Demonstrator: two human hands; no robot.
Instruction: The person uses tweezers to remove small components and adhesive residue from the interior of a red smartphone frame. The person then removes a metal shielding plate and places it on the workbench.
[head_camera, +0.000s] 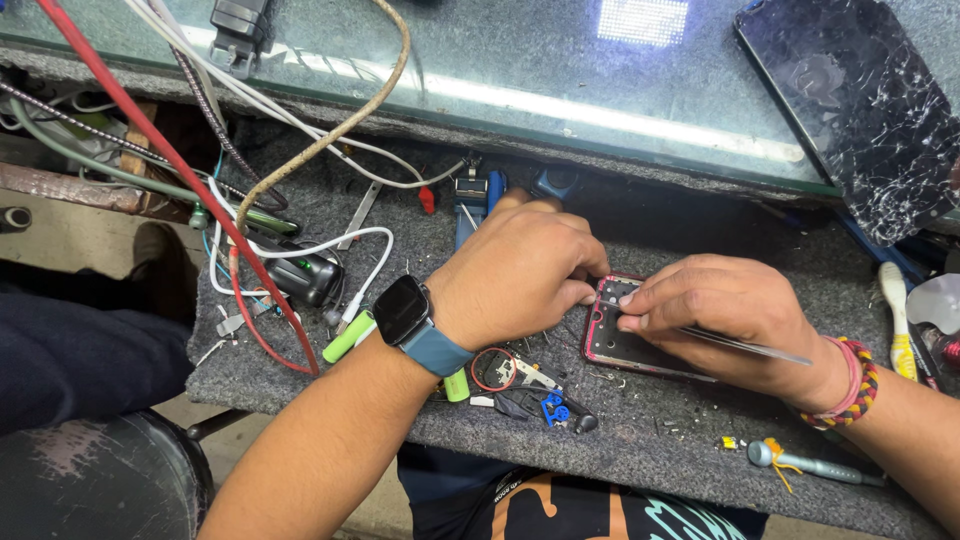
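Phone (625, 345) lies between your hands, left fingers (580, 293) pinching its top edge, right hand (720, 310) closed on tweezers (750, 345)

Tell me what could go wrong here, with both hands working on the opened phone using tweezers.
1. The right hand holds thin metal tweezers inside the red-framed phone; a slip might scratch or short parts.
2. Tiny screws and parts lie loose on the grey mat near the left hand; the forearm could sweep them off.
3. The cracked phone screen lies on the glass counter nearby; its shards might cut.
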